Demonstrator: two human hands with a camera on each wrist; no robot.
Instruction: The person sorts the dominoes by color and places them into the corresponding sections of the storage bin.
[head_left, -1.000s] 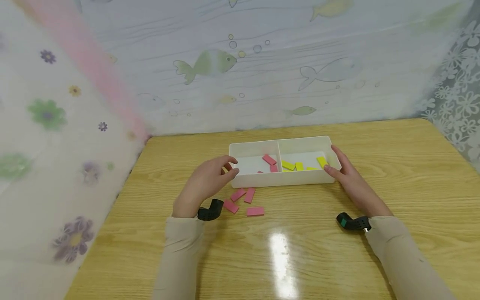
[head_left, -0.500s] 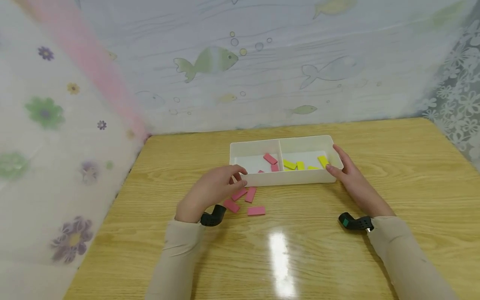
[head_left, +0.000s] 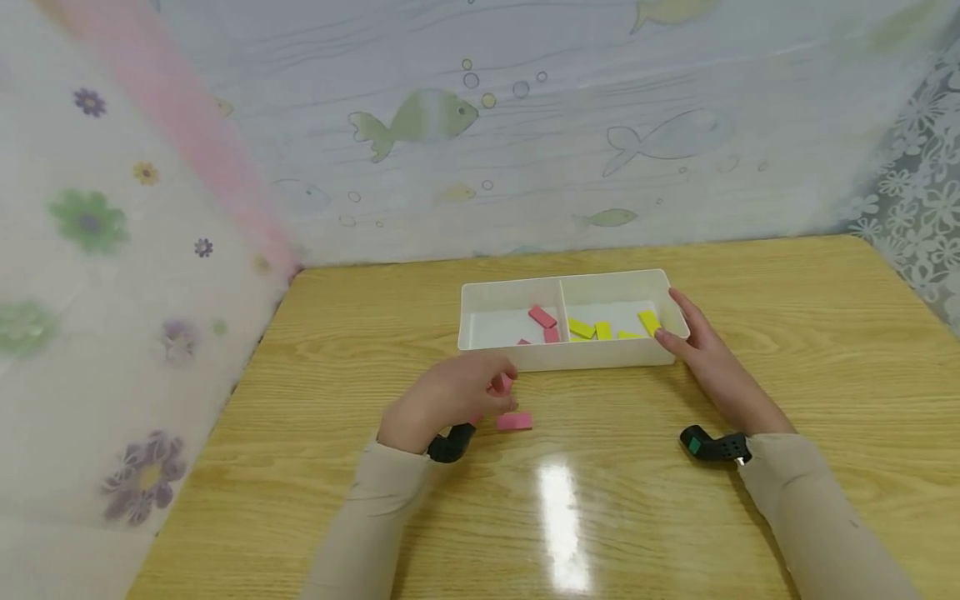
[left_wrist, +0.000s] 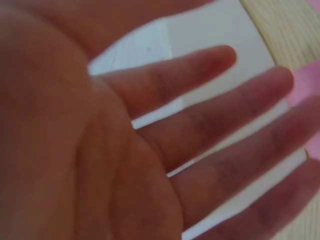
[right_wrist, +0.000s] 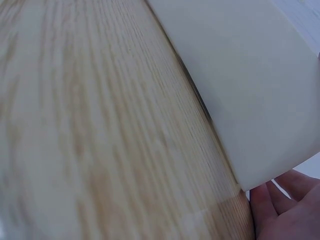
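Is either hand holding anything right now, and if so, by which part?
The right hand grips the white box by its right end; the left hand appears to hold nothing.

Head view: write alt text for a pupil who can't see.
A person's left hand partly hides pink tiles on a table; the right hand grips a divided white tray. More pink tiles lie in its left half, yellow tiles in its right.

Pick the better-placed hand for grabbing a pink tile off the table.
Left, I'd say. The left hand is right by the loose pink tiles in front of the white tray. The right hand grips the tray's right end, farther from them.
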